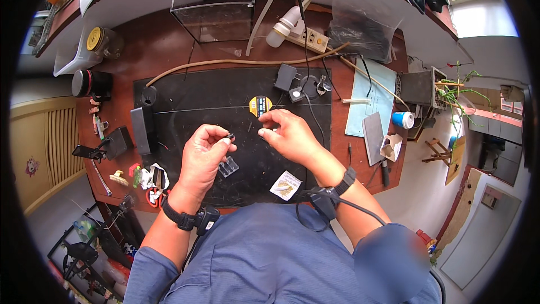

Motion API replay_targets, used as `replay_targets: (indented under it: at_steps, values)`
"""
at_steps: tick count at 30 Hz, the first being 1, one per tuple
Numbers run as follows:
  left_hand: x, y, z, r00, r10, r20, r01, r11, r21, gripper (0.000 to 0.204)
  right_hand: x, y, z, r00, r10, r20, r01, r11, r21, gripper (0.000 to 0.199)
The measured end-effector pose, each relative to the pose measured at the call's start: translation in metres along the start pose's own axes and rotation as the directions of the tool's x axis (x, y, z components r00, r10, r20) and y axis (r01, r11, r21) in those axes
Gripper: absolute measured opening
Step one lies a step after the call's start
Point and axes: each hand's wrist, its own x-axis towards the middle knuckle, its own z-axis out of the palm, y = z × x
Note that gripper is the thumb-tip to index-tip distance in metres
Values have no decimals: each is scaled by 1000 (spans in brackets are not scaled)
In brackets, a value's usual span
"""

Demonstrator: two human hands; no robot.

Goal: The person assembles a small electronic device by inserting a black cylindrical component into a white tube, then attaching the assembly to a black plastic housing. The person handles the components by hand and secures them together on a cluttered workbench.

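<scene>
Over the black desk mat [191, 87], my left hand [203, 151] pinches a small black piece [230, 137] between thumb and forefinger. It is too small to name its kind. To its right, my right hand [288, 133] is half curled, thumb and fingertips apart, with nothing visible between them. Below my left fingers lies a small clear divided plastic box [228, 166]. A round yellow and black label [260, 105] sits just beyond my right fingertips. Nearer my body, a small printed packet [286, 185] rests on the mat. Both wrists wear black straps with small devices.
A black adapter [286, 77] and its cable lie at the mat's back right. Behind it are a power strip [308, 38] and a clear tank [214, 19]. A black box [142, 130] stands left, red-handled scissors [153, 196] near left, a blue-lidded cup [403, 119] right.
</scene>
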Motion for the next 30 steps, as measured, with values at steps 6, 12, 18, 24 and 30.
replay_targets:
  at_steps: [6, 12, 18, 24, 30]
  values:
    - [2, 6, -1, 999, 17, -49, -17, 1000, 5, 24, 31, 11, 11, 973, 53, -227, -56, 998, -8, 46]
    - [9, 9, -8, 998, 38, -44, -42, 995, -89, 24, 95, 1, 10, 916, -59, -396, -14, 984, -178, 59]
    - [15, 14, -13, 997, 34, -62, -44, 983, -176, 20, 150, -13, 14, 942, 187, -279, -101, 950, 296, 60]
    - [19, 26, -15, 996, 69, -53, -78, 980, -182, 19, 174, -14, 15, 934, 307, -181, -188, 856, 481, 41]
    - [27, 44, -11, 987, 143, -68, -154, 962, -226, 20, 130, -45, 0, 977, 90, 196, -212, 570, 794, 21]
